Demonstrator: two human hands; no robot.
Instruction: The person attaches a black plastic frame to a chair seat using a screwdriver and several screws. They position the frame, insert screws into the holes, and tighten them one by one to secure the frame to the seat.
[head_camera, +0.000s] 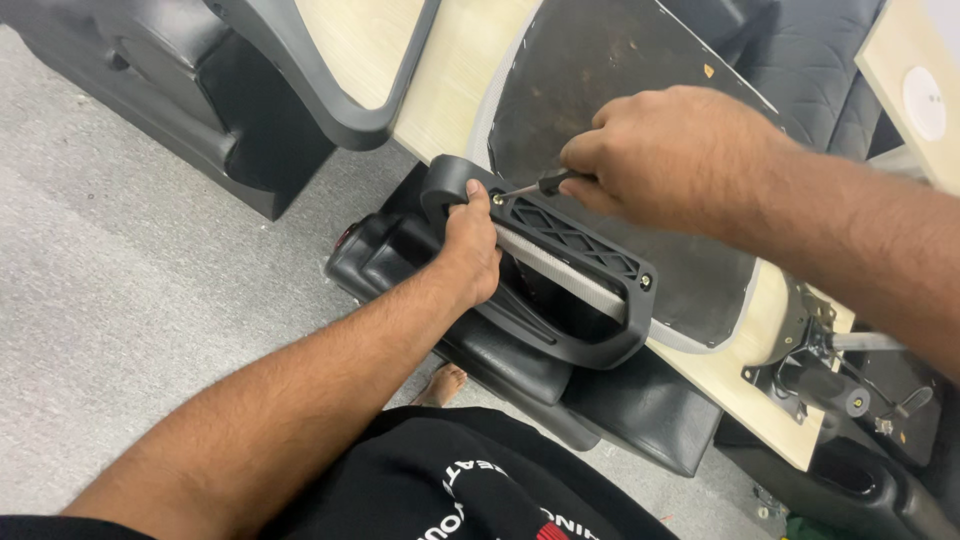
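Observation:
My left hand (468, 245) grips the near end of a black plastic chair armrest (560, 270) with a lattice top, which lies against the edge of an upturned black seat panel (610, 90). My right hand (672, 150) is closed around a small screwdriver (535, 185). Its metal tip touches a brass screw (497, 199) at the armrest's left end. A second screw (645, 282) sits at the armrest's right end. A silver strip runs along the armrest's inner side.
The parts rest on a pale wooden table (450, 70). Black padded seat cushions (520, 360) lie below it on grey carpet. Another grey armrest frame (330, 90) lies at the upper left. A metal chair mechanism (830, 370) sits at the right. My bare foot (443, 383) shows below.

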